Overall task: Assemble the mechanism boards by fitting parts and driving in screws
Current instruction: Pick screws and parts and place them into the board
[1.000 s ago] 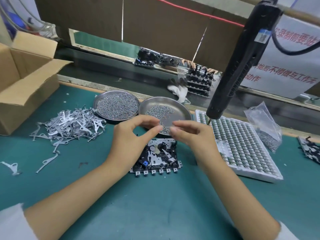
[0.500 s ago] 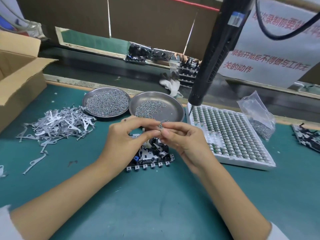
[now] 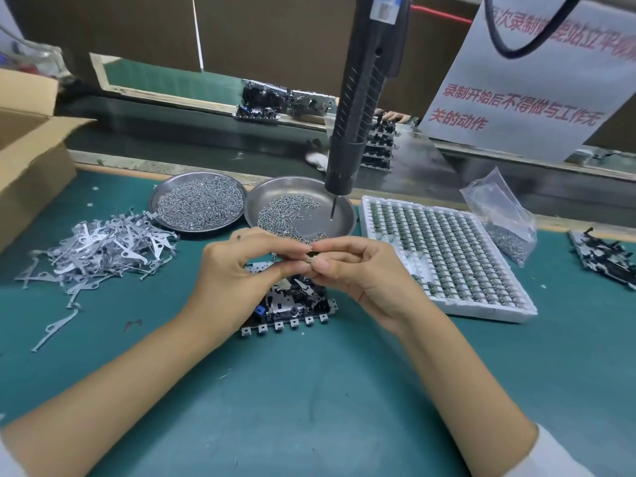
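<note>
Over the middle of the green mat (image 3: 309,390), we have both hands raised just above the mechanism board (image 3: 292,304), which lies flat there with its row of tabs toward us. Our left hand (image 3: 237,270) and right hand (image 3: 361,273) meet fingertip to fingertip, each pinched nearly closed on one small dark part (image 3: 312,253); what kind of part it is we cannot tell, it is so small.

We judge this step to be orienting the part before seating it. To do it well, we should turn it between the fingertips until it faces correctly, then hand it to one hand alone and let the other steady the board. We should lower it straight, not tilted.

The screwdriver (image 3: 361,98) hangs near the mat's far edge, its bit above the screw dish (image 3: 340,218), beside a fuller dish (image 3: 199,206). The parts tray (image 3: 447,256) sits toward the right edge, the metal levers (image 3: 99,246) toward the left.
</note>
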